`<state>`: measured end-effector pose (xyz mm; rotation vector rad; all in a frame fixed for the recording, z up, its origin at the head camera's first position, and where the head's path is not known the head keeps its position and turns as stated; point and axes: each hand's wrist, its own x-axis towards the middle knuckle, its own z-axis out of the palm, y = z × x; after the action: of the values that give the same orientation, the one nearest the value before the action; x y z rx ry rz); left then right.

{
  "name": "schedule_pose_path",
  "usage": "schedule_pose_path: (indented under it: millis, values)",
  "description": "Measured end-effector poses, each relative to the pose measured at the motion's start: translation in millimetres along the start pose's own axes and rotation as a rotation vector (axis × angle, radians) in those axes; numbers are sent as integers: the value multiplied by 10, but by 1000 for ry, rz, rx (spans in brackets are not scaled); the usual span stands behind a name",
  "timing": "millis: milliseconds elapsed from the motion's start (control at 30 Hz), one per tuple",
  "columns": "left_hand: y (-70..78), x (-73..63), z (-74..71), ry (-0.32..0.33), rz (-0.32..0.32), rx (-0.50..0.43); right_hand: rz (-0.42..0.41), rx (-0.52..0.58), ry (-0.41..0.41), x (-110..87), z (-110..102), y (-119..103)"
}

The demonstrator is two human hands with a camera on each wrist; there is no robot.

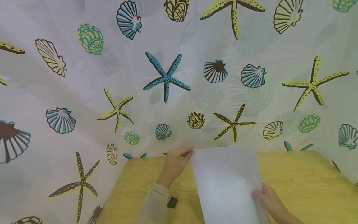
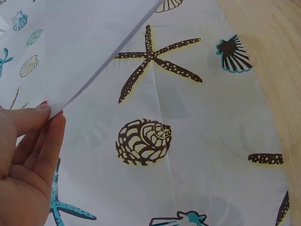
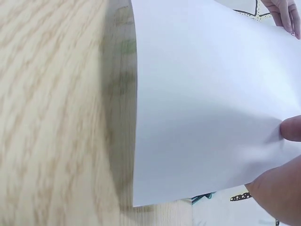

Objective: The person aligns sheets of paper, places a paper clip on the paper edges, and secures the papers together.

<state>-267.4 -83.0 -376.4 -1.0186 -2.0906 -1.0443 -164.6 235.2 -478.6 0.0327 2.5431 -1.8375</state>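
A white sheet of paper (image 1: 226, 180) stands raised above the wooden table, held between both hands. At its upper left corner my left hand (image 1: 175, 161) pinches the paper between thumb and fingers; the left wrist view shows this hand (image 2: 33, 146) gripping the corner of the sheet (image 2: 89, 37). My right hand (image 1: 272, 200) holds the right edge lower down, thumb on the near face and fingers behind. In the right wrist view the thumb (image 3: 292, 128) presses the paper (image 3: 202, 108), whose lower end hangs close to the tabletop. The right fingers are mostly hidden behind the sheet.
The light wooden table (image 1: 302, 180) spreads below and to both sides. A white cloth (image 1: 181, 40) printed with shells and starfish hangs behind and at the sides. Close to the left sleeve (image 1: 155, 202) is a small black object (image 1: 172, 203).
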Motion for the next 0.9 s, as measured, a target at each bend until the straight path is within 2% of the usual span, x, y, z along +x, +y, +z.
schedule_pose_path:
  millis: [533, 833, 900]
  values:
    - [21, 18, 32, 21, 6, 10, -2, -24, -2, 6, -8, 4]
    - [-5, -4, 51, 6, -89, -58, 38, 7, -16, 32, 11, -21]
    - [-3, -7, 49, 11, -93, -64, 28, 8, -17, 39, 20, -26]
